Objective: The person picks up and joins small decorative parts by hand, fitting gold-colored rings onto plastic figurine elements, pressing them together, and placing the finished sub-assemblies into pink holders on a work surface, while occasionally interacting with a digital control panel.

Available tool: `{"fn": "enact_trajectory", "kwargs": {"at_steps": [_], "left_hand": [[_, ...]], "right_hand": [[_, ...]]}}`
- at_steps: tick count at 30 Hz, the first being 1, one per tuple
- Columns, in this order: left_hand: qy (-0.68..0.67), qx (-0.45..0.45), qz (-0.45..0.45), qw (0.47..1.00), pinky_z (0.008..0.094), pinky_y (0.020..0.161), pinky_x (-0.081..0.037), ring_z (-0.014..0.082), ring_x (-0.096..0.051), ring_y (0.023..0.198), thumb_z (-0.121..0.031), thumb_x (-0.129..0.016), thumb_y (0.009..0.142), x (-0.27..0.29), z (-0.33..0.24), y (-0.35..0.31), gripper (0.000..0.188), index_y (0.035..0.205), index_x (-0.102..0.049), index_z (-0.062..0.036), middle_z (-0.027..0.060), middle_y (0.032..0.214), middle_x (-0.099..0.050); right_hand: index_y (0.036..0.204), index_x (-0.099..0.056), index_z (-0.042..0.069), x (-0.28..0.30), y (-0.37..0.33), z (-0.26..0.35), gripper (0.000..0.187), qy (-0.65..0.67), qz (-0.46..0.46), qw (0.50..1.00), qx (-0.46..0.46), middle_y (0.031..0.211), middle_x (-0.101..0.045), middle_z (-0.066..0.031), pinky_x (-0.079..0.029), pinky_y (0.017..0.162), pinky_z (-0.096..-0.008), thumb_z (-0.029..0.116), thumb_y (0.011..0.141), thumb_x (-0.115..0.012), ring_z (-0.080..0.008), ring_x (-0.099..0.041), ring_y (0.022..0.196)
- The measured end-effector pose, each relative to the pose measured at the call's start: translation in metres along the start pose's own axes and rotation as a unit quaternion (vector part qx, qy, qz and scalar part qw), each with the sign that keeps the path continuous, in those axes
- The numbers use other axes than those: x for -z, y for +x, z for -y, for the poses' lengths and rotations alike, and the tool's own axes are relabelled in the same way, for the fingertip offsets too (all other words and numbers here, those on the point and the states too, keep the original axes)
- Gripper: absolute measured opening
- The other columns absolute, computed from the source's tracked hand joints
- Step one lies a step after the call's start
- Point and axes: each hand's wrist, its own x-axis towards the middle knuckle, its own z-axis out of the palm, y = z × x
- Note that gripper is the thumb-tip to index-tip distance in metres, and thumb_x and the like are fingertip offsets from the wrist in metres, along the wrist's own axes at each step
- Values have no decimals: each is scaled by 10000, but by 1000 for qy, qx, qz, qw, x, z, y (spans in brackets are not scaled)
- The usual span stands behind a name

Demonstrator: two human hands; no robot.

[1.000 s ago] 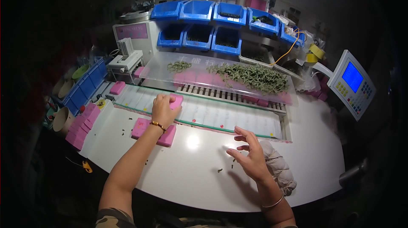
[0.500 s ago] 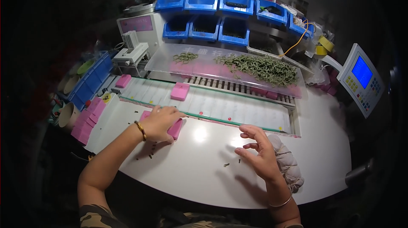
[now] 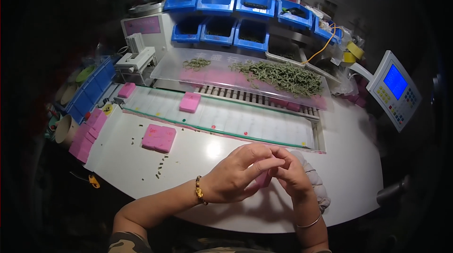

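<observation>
Darkness rings the brightly lit, smooth white worktable (image 3: 122,149) that I watch from far off. Over its near part my left hand (image 3: 234,174) and my right hand (image 3: 293,176) meet, fingers curled and closed on a small matte pink block (image 3: 263,180), gripping it between them above the tabletop; much of it is hidden behind the fingers. I can make out a beaded dark-and-gold bracelet (image 3: 200,190) on the left wrist and a thin pale bangle (image 3: 310,223) on the right. Taking those joined hands as my clock's centre, a bunched roll of off-white cloth (image 3: 318,184) lies at three o'clock, just beside the right hand. Toward nine I see small dark scraps (image 3: 159,170) scattered on the white surface, and between nine and ten a squarish group of pink blocks (image 3: 159,138) with red marks on top. Between ten and eleven, a lone pink rectangular block (image 3: 190,102) rests on a long, pale, green-edged strip (image 3: 226,120). Past that, at twelve, a heap of curly grey-green pieces (image 3: 283,78) lies on a clear plastic shelf (image 3: 165,70), with a smaller cluster (image 3: 196,64) at eleven. Blue plastic bins (image 3: 217,0) stand in two rows beyond, toward half past eleven; at two, I have a white keypad panel (image 3: 395,90) with a lit blue screen.
</observation>
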Motion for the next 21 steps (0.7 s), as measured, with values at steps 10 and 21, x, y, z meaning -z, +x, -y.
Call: {"fn": "enact_trajectory", "kwargs": {"at_steps": [10, 21], "left_hand": [[-283, 245, 23, 927, 330, 985, -459, 165, -577, 1099, -89, -762, 794, -12, 21, -5, 900, 1512, -223, -30, 112, 1298, -557], [-488, 313, -36, 814, 307, 967, -481, 152, -563, 1131, 3, -685, 851, -13, 20, -13, 719, 1437, -275, -61, 104, 1273, -515]], "right_hand": [[1292, -532, 46, -8, 0, 13, 578, -434, -39, 862, 259, 1208, -537, -114, -511, 792, -316, 28, 752, -737, -216, -551, 1063], [1341, -494, -26, -15, 1, 10, 490, -412, -51, 881, 225, 1276, -550, -185, -503, 901, -347, 26, 871, -621, -265, -572, 1136]]}}
